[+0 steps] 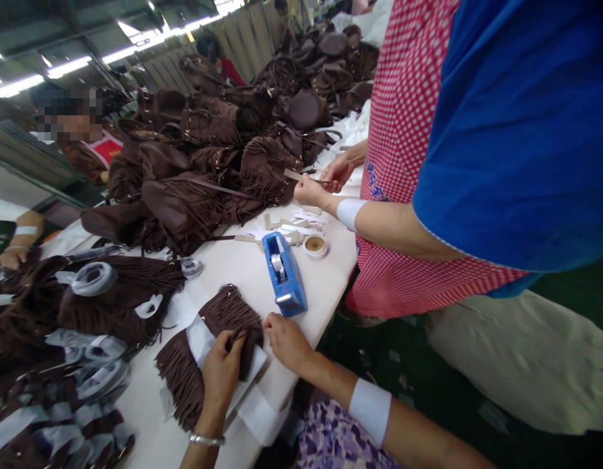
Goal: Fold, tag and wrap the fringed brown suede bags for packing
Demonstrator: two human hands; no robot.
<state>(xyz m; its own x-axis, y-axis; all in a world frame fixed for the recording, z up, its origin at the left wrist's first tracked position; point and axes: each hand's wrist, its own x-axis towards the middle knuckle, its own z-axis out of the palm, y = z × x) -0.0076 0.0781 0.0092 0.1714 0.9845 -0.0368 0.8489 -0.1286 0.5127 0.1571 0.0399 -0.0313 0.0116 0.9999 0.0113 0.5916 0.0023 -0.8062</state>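
On the near part of the table lies a small brown fringed bag [233,311], with a white paper sheet [200,340] lying across it. My left hand [221,372] is closed on the bag, thumb and fingers pinching its brown material. Just right of the bag's edge, my right hand [290,344] has its fingers drawn together in a pinch; anything between them is too small to make out. A blue tape dispenser [295,286] stands just beyond my right hand. White paper [260,410] also lies under and in front of the bag.
Brown fringed bags [198,195] are heaped at the back. Wrapped brown pieces [101,306] fill the left. A round tub [315,246] and loose strips [296,225] lie beyond the dispenser. At right, a co-worker in a checked apron [404,117] holds a strip [295,175].
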